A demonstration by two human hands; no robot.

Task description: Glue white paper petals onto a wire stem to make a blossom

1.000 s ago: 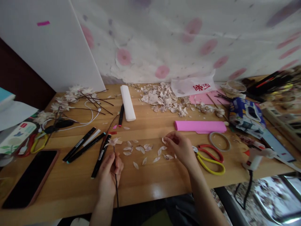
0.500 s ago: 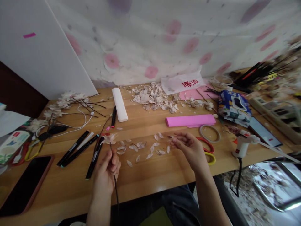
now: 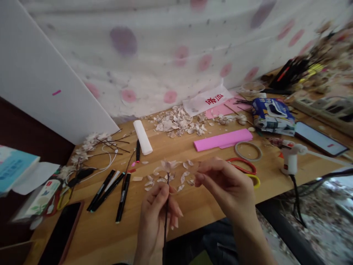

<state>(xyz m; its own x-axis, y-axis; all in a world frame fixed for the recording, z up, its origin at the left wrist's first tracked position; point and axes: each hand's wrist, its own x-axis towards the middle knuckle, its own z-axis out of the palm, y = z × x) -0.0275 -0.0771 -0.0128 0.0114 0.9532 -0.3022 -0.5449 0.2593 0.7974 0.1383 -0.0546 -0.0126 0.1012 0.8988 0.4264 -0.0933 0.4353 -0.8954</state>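
Thin dark stem pinched nearly upright between thumb and fingers of the left hand, pale petal blossom just above the grip. Right hand curled, fingertips just beside the blossom, any petal between them too small to tell. Below, loose petals on the wooden table; black markers left, white glue gun right. Farther, pink paper roll, white bag with unclear red characters, and spotted cloth across the upper frame.
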